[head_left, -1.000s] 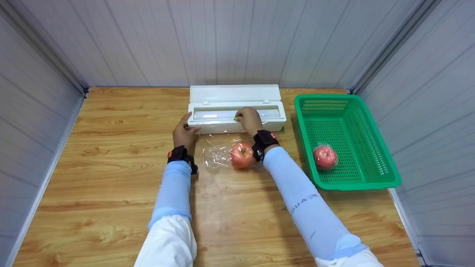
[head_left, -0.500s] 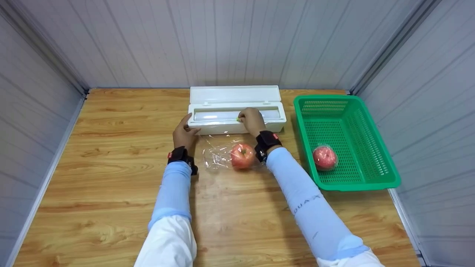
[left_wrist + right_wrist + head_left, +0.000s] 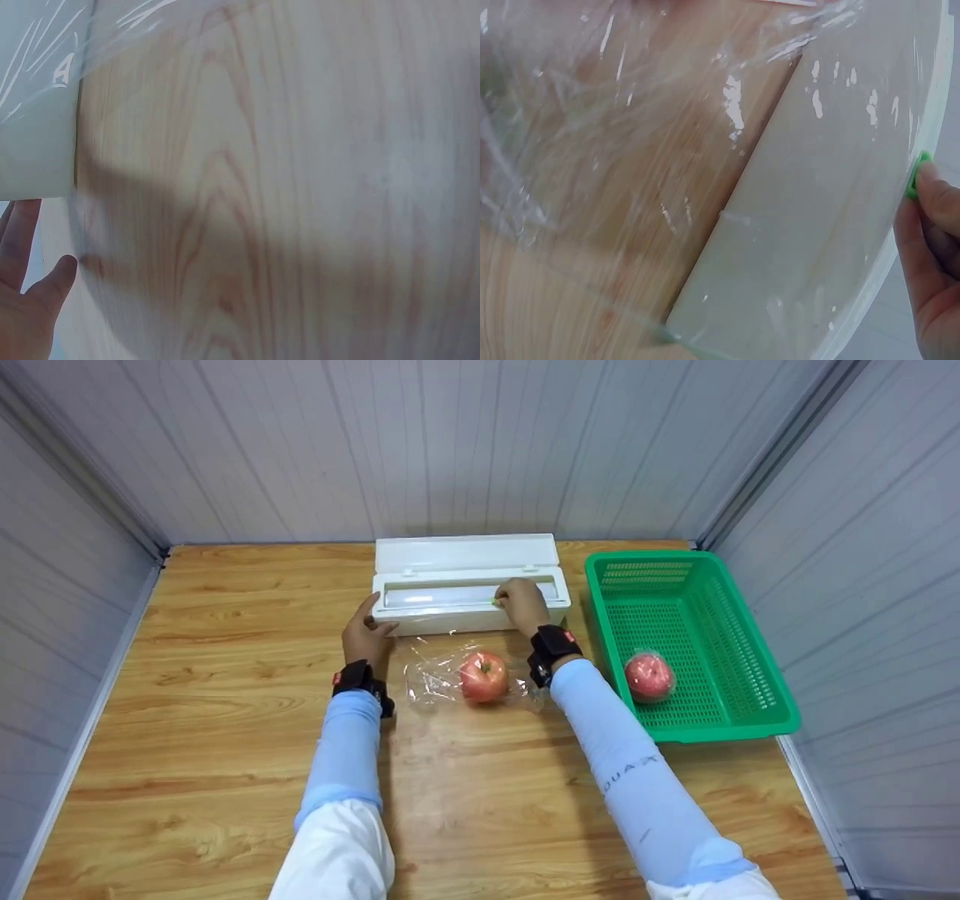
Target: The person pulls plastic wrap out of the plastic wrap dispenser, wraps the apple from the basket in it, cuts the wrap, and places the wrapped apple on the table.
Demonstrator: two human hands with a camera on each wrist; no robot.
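A white cling film dispenser box (image 3: 450, 620) lies with its lid (image 3: 465, 553) raised, a roll (image 3: 435, 596) inside. My left hand (image 3: 365, 639) rests against its left end, fingers fairly straight; in the left wrist view the thumb (image 3: 56, 281) stands apart from the box. My right hand (image 3: 525, 604) pinches a small green slider cutter (image 3: 918, 174) on the box's front top edge. Clear cling film (image 3: 431, 679) hangs from the box onto the table. On this film sits a red apple (image 3: 484, 678), in front of the box.
A green plastic basket (image 3: 761, 727) stands at the right, holding a film-wrapped apple (image 3: 649, 677). Grey panel walls (image 3: 450, 450) close off the back and both sides of the wooden table (image 3: 225, 780).
My right hand has slid to the right along the box edge with the slider cutter. The left hand stays at the box's left end. The head view has shifted slightly.
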